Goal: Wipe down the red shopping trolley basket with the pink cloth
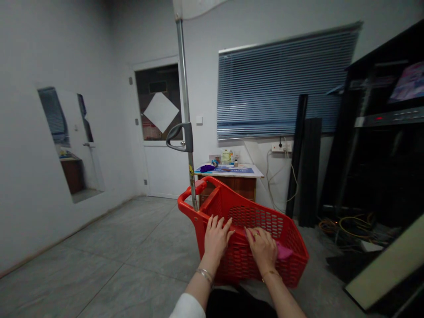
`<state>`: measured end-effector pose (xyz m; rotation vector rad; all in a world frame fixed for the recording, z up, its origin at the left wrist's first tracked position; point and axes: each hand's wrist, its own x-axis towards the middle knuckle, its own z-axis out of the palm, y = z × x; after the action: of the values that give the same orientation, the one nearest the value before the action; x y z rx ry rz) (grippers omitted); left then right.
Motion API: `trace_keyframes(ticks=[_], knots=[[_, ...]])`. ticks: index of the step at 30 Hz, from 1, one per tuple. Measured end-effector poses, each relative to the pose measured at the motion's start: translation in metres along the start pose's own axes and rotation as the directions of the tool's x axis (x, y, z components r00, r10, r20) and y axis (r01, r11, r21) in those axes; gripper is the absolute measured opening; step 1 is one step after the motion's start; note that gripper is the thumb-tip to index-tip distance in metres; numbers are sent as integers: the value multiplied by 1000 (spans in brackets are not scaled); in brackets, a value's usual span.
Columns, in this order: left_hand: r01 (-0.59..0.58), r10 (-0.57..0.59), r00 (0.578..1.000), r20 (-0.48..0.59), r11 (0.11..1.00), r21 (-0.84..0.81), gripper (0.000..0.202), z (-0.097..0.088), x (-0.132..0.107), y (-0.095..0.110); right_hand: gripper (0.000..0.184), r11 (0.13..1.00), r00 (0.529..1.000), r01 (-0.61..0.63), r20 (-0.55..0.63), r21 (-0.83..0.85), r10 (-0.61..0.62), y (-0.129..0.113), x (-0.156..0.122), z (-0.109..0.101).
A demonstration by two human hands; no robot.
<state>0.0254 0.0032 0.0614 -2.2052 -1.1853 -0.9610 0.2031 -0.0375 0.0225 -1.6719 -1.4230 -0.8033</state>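
A red plastic shopping cart (227, 260) with slotted sides stands in front of me, its near rim under my hands. My left hand (216, 236) lies on that rim close to the handle end, fingers stretched and spread, with nothing in it. Farther right along the same rim, my right hand (263, 249) is closed around a pink cloth (284, 251). The cloth shows past the outer side of the hand and a little at the fingertips; the rest is hidden under the palm. A metal pole (185, 88) with a grey grip (180, 138) rises from the cart's handle end.
Behind the cart, a small desk (245, 171) holds a purple cloth (207, 168) and several small bottles. A dark rack (374, 176) with a screen fills the right side, loose cables (354, 227) on the floor below. A white door (162, 172) is at the back left.
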Motion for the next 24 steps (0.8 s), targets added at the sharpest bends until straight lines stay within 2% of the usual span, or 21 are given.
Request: trace_keyframes(ticks=[3, 9, 12, 15, 21, 24], knots=[[-17, 17, 1000, 7, 1000, 6, 40, 1, 0, -4, 34, 1000, 1000, 23, -11, -8, -23, 22, -5, -2], [-15, 15, 1000, 2, 1000, -8, 39, 2, 0, -1, 37, 999, 999, -12, -45, -32, 11, 85, -19, -13], [-3, 2, 1000, -9, 1000, -25, 38, 2, 0, 3, 36, 997, 995, -57, -90, -52, 52, 93, -21, -18], [32, -32, 999, -19, 999, -32, 36, 1, -1, 7, 33, 990, 987, -115, -125, -87, 104, 69, -17, -17], [39, -39, 999, -12, 999, -28, 34, -5, -1, 3, 32, 998, 998, -53, -45, -31, 52, -26, -2, -2], [38, -38, 999, 3, 999, -5, 35, -9, -2, -1, 31, 1000, 999, -27, -18, 9, 27, -41, -2, 2]])
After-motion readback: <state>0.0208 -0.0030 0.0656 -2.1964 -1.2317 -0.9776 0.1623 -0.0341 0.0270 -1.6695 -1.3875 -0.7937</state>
